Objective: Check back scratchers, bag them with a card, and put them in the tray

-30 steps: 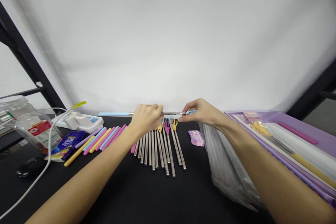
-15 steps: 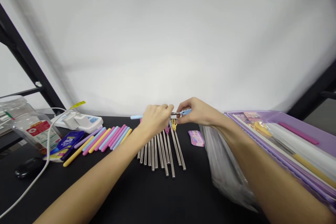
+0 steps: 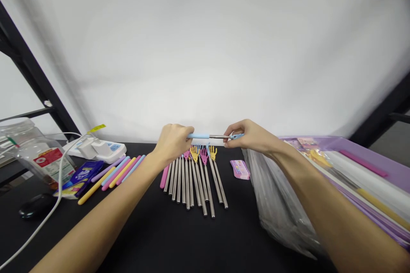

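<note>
Between my two hands a back scratcher with a light blue handle [image 3: 200, 135] is held level above the black table. My left hand [image 3: 173, 143] is closed round the left part of that handle. The fingers of my right hand [image 3: 250, 136] pinch the other end, near the blue head, and a short stretch of metal rod shows between the hands. Below lie several metal back scratchers [image 3: 195, 179] side by side, their pink, yellow and blue hand-shaped heads pointing away from me. Beside them on the left is a pink handle [image 3: 165, 177].
Several coloured handles [image 3: 123, 170] lie at left, near a snack packet [image 3: 82, 177], plastic jar [image 3: 48, 158], power strip [image 3: 107, 150] and black mouse [image 3: 36, 206]. Rightward are pink cards [image 3: 240, 169], a clear plastic bag [image 3: 272, 196] and a purple bin [image 3: 349, 145].
My left hand has shifted left along the back scratcher; the blue handle, which stuck out to its left, now extends to its right. My right hand has moved slightly right.
</note>
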Tool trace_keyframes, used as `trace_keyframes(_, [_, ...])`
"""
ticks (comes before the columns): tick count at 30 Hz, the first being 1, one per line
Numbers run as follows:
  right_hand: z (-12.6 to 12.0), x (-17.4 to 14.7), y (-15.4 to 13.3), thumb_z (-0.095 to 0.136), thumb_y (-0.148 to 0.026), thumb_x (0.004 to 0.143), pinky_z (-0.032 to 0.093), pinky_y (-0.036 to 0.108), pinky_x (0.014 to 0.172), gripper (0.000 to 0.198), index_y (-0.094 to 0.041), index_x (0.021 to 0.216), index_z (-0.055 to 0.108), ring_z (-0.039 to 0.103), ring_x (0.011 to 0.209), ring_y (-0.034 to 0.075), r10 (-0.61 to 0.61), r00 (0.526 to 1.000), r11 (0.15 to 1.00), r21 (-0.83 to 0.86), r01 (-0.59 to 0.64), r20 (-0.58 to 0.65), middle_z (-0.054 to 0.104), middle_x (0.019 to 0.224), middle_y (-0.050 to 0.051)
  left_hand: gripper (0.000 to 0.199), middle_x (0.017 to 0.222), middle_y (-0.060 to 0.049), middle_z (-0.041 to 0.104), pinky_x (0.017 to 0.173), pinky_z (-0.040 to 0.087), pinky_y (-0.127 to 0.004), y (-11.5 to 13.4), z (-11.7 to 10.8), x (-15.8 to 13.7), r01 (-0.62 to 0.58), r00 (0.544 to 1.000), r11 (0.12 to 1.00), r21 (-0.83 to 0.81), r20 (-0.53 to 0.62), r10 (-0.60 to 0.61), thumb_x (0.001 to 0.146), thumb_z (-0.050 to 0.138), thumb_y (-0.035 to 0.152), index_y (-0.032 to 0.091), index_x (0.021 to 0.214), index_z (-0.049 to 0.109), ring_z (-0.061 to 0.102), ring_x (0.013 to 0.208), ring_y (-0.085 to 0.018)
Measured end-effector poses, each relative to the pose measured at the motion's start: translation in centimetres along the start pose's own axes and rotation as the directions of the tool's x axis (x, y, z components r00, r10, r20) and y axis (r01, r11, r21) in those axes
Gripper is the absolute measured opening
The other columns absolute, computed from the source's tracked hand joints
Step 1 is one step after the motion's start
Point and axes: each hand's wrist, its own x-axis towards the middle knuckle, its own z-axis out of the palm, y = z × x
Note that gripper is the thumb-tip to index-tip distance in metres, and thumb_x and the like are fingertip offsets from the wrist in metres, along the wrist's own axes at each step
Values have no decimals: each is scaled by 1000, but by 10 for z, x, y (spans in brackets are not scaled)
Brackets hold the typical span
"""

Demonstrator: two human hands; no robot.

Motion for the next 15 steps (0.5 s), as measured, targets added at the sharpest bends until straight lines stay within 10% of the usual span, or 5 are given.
trace_keyframes(5, [-6, -10, -5, 72, -39, 74, 39, 25, 53, 32, -15, 95, 70, 48, 55, 11, 3, 997, 984, 177, -18, 83, 60, 65, 2, 28, 79, 1, 67, 54, 26, -28, 1, -12, -3, -280, 960, 958, -53, -30, 279, 96, 42, 44, 25, 110, 57, 59, 62, -16])
trace_keyframes(9, [-22, -15, 1, 60, -43, 87, 50, 28, 75, 37, -19, 115, 62, 64, 84, 18, 20, 999, 941, 337, -28, 27, 70, 100, 10, 29, 84, 0, 66, 54, 26, -28, 13, -15, -1, -310, 947, 948, -71, 68, 315, 102, 31, 41, 24, 110, 53, 59, 64, -16])
trace_keyframes(12, [-43, -18, 19, 47, -41, 94, 51, 31, 72, 32, -15, 98, 65, 67, 80, 20, 276, 945, 961, 76, -266, -177, 71, 95, 14, 27, 86, -2, 65, 58, 33, -28, 21, -12, -2, -262, 956, 949, -175, 89, 281, 102, 31, 38, 21, 103, 52, 61, 71, -18])
trace_keyframes(15, [-60, -25, 43, 63, -32, 83, 50, 35, 65, 27, -13, 64, 63, 65, 60, 23, 570, 796, 699, -389, -600, -205, 68, 66, 13, 27, 86, -2, 65, 61, 36, -29, 29, -6, -4, -245, 951, 941, -235, 133, 280, 102, 31, 38, 21, 103, 52, 62, 75, -19])
